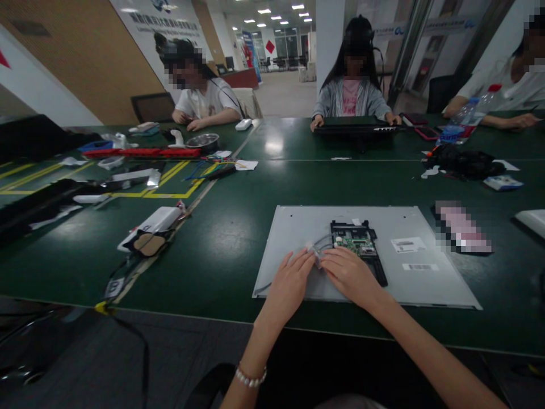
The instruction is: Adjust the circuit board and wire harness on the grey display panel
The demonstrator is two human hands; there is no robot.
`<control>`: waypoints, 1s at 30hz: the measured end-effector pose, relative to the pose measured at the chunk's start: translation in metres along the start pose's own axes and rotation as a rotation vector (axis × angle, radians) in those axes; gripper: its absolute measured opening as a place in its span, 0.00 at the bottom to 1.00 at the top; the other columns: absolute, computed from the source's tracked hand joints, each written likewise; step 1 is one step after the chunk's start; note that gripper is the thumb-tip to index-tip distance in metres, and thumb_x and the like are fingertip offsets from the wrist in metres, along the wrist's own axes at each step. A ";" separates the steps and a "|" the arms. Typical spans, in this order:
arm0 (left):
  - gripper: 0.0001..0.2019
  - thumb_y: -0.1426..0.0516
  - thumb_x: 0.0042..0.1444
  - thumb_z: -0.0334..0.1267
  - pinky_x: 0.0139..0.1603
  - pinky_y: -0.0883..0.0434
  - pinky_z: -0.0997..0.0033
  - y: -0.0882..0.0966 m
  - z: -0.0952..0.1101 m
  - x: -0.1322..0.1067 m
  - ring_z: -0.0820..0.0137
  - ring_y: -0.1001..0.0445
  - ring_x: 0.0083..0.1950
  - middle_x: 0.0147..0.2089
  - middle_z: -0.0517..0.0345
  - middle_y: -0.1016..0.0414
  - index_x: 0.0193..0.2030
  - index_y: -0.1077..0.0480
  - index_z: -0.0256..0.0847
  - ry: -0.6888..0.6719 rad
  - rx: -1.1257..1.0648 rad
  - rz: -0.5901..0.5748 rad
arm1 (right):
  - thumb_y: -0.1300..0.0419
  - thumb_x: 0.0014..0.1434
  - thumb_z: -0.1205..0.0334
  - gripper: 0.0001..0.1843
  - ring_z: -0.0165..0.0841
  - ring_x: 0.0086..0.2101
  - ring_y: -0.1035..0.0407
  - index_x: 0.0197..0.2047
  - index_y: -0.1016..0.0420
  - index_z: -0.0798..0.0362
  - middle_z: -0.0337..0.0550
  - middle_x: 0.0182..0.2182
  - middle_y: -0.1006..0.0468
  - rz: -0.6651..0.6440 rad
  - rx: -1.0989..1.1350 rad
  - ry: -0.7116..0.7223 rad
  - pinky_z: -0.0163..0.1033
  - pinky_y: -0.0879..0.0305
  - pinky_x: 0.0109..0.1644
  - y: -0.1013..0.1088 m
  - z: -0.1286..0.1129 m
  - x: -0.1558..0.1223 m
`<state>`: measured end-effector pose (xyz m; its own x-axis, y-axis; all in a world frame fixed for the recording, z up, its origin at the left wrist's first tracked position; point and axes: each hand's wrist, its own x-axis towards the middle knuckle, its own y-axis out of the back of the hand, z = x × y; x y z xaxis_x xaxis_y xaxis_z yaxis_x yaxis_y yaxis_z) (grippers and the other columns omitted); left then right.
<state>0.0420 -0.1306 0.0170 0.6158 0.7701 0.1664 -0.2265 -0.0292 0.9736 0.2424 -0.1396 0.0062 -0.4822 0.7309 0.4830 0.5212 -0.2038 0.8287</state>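
A flat grey metal-backed panel (409,278) lies on the table before me. On it sits a black plastic bracket (380,271) with a green circuit board (351,244). Grey cables (325,238) run from the board's left side toward my fingertips. My left hand (293,278) is at the panel's left part, fingers together, tips pressed on a small whitish, see-through strip (317,257). From the other side, the fingertips of my right hand (347,274) close on the same strip; its exact kind is unclear. My right wrist covers part of the bracket's lower end.
Right of the panel lies a pink phone (464,227). A white power strip (155,224) with cords is at left, and loose wires (213,169) lie beyond it. Bottles (462,122) and a black bundle (464,162) stand far right. Across the table, one person holds a black panel (357,126).
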 end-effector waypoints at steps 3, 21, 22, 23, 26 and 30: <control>0.27 0.57 0.60 0.21 0.70 0.43 0.53 -0.002 -0.001 0.000 0.67 0.38 0.69 0.65 0.50 0.32 0.63 0.37 0.39 0.022 -0.059 0.015 | 0.44 0.62 0.73 0.13 0.36 0.53 0.29 0.46 0.22 0.53 0.45 0.45 0.18 -0.016 0.003 0.005 0.49 0.38 0.64 -0.001 -0.001 0.001; 0.14 0.50 0.64 0.27 0.57 0.29 0.56 -0.009 0.022 0.023 0.59 0.26 0.54 0.53 0.44 0.24 0.55 0.33 0.36 0.309 -0.151 0.176 | 0.42 0.64 0.54 0.29 0.44 0.62 0.39 0.64 0.35 0.58 0.55 0.60 0.29 -0.120 -0.017 -0.087 0.63 0.57 0.70 0.007 -0.038 -0.018; 0.14 0.49 0.63 0.27 0.56 0.28 0.56 -0.008 0.023 0.024 0.60 0.25 0.53 0.52 0.45 0.24 0.54 0.33 0.36 0.333 -0.163 0.178 | 0.43 0.64 0.52 0.30 0.45 0.63 0.40 0.65 0.37 0.58 0.55 0.62 0.31 -0.126 -0.020 -0.109 0.65 0.60 0.70 0.007 -0.042 -0.020; 0.14 0.48 0.62 0.27 0.55 0.28 0.57 -0.008 0.023 0.025 0.60 0.25 0.52 0.51 0.45 0.24 0.54 0.33 0.37 0.352 -0.176 0.178 | 0.43 0.64 0.51 0.31 0.45 0.64 0.42 0.66 0.38 0.58 0.55 0.63 0.32 -0.131 -0.022 -0.127 0.67 0.62 0.70 0.008 -0.045 -0.022; 0.16 0.48 0.62 0.27 0.56 0.29 0.59 -0.009 0.024 0.027 0.60 0.25 0.54 0.52 0.44 0.24 0.56 0.33 0.36 0.389 -0.208 0.183 | 0.44 0.65 0.49 0.32 0.46 0.65 0.44 0.67 0.40 0.57 0.55 0.65 0.36 -0.133 -0.032 -0.165 0.69 0.66 0.69 0.009 -0.052 -0.025; 0.16 0.47 0.61 0.27 0.54 0.28 0.59 -0.013 0.024 0.026 0.60 0.24 0.54 0.53 0.42 0.24 0.56 0.34 0.36 0.413 -0.221 0.207 | 0.43 0.64 0.49 0.34 0.45 0.65 0.44 0.68 0.41 0.58 0.55 0.66 0.37 -0.120 -0.028 -0.178 0.68 0.64 0.70 0.006 -0.055 -0.026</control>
<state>0.0794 -0.1255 0.0126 0.2021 0.9513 0.2328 -0.4937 -0.1064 0.8631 0.2192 -0.1957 0.0142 -0.4065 0.8537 0.3254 0.4471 -0.1247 0.8858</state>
